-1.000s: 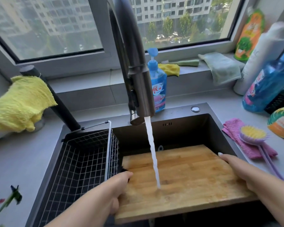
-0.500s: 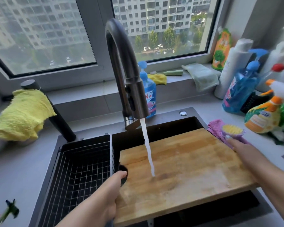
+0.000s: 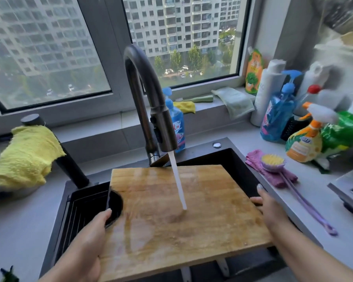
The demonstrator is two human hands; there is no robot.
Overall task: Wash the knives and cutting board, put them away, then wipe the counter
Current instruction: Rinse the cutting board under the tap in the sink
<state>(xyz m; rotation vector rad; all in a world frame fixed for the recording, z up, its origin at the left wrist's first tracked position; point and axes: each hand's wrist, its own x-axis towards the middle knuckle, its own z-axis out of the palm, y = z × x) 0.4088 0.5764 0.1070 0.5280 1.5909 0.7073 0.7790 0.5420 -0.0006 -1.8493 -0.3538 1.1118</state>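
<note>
Head view, wet wooden cutting board [image 3: 171, 210], dark handle hole

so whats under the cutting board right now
The black sink and a wire basket at its left. Pale pieces show below the near edge, unidentifiable. The cutting board hides the rest.

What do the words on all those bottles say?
"C": white roll, letters only partly readable.
Blue soap bottle behind the tap: red characters, too blurred.
Blue pump bottle: label blurred.
Orange spray bottle: label too small.
Orange pouch on the sill: print blurred.
</note>
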